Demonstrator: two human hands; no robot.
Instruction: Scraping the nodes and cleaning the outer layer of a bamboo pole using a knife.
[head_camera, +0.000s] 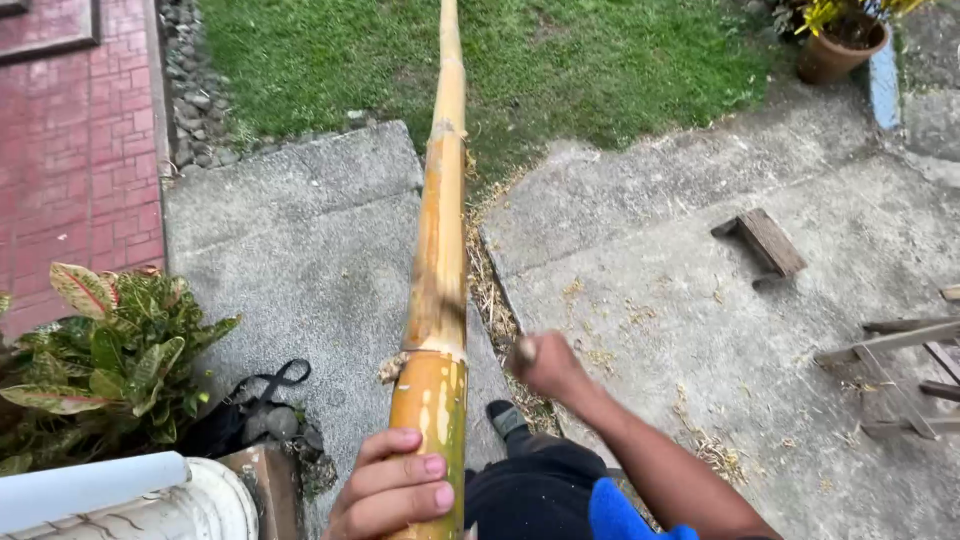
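The bamboo pole (437, 300) is clasped near its base by the left hand (392, 487), while beside it a blurred blade handle (524, 350) is clenched in the right hand (548, 368).

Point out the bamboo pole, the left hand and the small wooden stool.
bamboo pole (440, 250): head view, mid-shaft, above the node.
left hand (392, 490): head view, fingers wrapped on the pole's lower end.
small wooden stool (768, 242): head view, top board.

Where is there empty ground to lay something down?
Bare grey concrete lies between the red brick paving and the long yellow bamboo pole. More lies between the pole and the small wooden stool. The broken wooden frame crowds the right edge.
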